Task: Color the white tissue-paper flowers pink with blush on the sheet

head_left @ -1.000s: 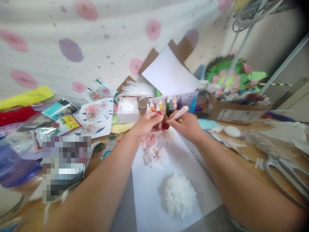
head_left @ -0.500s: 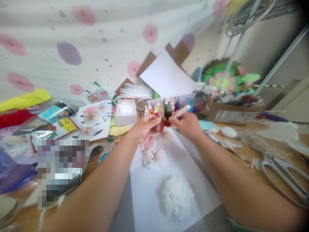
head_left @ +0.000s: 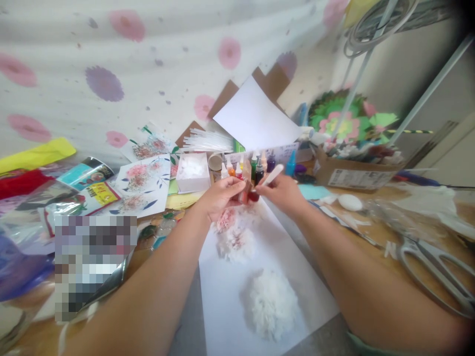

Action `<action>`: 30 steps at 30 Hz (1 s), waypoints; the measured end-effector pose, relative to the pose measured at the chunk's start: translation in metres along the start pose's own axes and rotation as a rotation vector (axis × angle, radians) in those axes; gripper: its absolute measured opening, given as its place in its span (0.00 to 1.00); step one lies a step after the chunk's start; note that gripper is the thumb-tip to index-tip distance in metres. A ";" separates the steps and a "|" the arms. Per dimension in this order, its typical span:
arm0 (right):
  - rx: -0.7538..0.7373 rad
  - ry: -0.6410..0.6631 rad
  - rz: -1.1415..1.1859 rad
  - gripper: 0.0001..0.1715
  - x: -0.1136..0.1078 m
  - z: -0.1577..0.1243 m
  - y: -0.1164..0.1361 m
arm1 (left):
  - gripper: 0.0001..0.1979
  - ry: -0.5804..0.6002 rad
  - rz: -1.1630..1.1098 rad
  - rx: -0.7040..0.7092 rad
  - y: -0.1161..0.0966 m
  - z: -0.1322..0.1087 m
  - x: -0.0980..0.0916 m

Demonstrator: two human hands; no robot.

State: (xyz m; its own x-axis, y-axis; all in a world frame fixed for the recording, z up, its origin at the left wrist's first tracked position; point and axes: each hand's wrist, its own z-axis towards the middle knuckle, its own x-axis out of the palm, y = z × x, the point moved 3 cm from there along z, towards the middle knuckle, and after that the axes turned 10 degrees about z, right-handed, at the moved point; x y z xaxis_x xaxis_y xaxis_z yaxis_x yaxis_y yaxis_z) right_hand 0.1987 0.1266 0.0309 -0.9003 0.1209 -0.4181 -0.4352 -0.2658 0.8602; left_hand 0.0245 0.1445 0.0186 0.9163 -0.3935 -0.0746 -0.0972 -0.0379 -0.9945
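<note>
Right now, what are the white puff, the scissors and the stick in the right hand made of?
White puff: maybe tissue paper or thin fabric, matte and ruffled. Scissors: probably metal; their grey handles look slightly shiny. White stick: possibly plastic, evenly coloured and smooth.

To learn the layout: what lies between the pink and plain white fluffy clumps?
The head view shows a white clump with a reddish centre, on the sheet.

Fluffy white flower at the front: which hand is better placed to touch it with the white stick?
Probably the right hand: it holds the white stick. The left hand seems busy holding a small reddish-brown thing.
</note>
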 end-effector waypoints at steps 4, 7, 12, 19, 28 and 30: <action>0.008 0.037 -0.028 0.06 0.002 -0.002 0.004 | 0.20 -0.004 -0.001 -0.006 -0.001 -0.001 0.000; -0.018 0.049 -0.006 0.05 0.003 -0.006 0.008 | 0.20 -0.010 0.005 -0.010 -0.002 -0.001 0.000; -0.106 0.035 -0.087 0.05 0.004 -0.008 0.010 | 0.20 -0.020 0.005 0.002 -0.001 0.000 0.000; -0.283 0.025 -0.023 0.04 0.004 -0.015 0.020 | 0.20 -0.019 -0.013 0.007 0.000 0.000 0.000; -0.438 0.028 -0.123 0.05 0.006 -0.015 0.022 | 0.19 -0.007 -0.033 0.012 -0.001 0.000 0.001; -0.418 0.070 -0.168 0.04 0.006 -0.015 0.022 | 0.19 -0.014 -0.029 0.007 0.000 0.000 0.001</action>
State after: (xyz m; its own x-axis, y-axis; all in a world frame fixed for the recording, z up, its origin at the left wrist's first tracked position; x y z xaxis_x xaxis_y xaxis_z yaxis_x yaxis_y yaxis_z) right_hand 0.1834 0.1073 0.0429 -0.8087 0.1338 -0.5728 -0.5217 -0.6129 0.5934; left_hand 0.0252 0.1444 0.0186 0.9240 -0.3795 -0.0470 -0.0683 -0.0430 -0.9967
